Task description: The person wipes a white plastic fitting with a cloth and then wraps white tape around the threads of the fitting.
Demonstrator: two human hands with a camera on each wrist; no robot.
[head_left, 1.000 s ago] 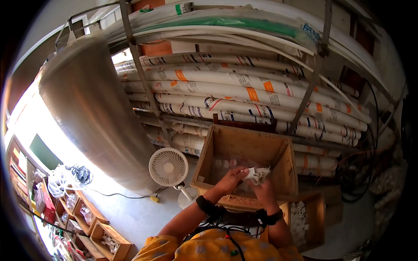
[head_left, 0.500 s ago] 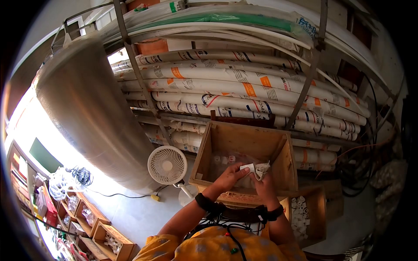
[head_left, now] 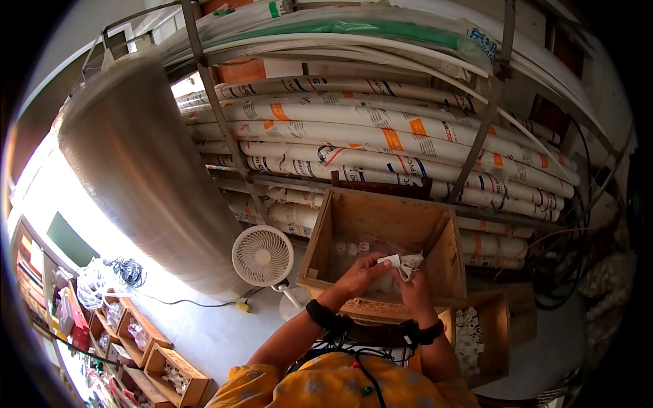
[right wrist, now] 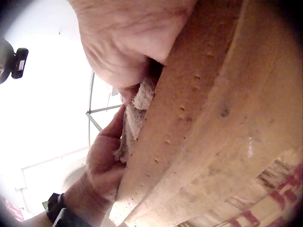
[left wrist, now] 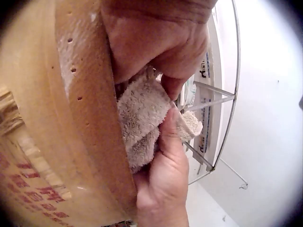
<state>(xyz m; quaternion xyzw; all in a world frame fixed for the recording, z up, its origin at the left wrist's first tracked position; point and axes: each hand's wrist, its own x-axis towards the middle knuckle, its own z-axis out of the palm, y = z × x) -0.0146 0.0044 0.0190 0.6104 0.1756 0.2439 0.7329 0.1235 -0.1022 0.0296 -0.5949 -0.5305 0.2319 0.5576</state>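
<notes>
Both hands work just above the front rim of an open wooden box (head_left: 388,216). My left hand (head_left: 362,275) pinches a small white piece (head_left: 390,261) with a flat face, its thumb along the near side. A rumpled greyish terry cloth (left wrist: 144,106) is bunched against that piece. My right hand (head_left: 415,292) grips the cloth, and its thumb (left wrist: 169,130) presses on the pile in the left wrist view. Cloth and fingers hide most of the white piece. Inside the box, several white fittings (head_left: 363,246) lie with clear plastic.
A white fan (head_left: 263,256) stands left of the box. To the right is a wooden crate (head_left: 495,333) of white fittings (head_left: 468,333). Long wrapped pipes (head_left: 381,136) lie on a metal rack (head_left: 476,149) behind. A large wrapped roll (head_left: 149,177) leans at left, near smaller boxes (head_left: 194,391).
Over the last second the cloth has been rearranged, gathering toward the right hand, and the white piece now shows its flat face by the left thumb. Since half a second ago the hands have barely moved.
</notes>
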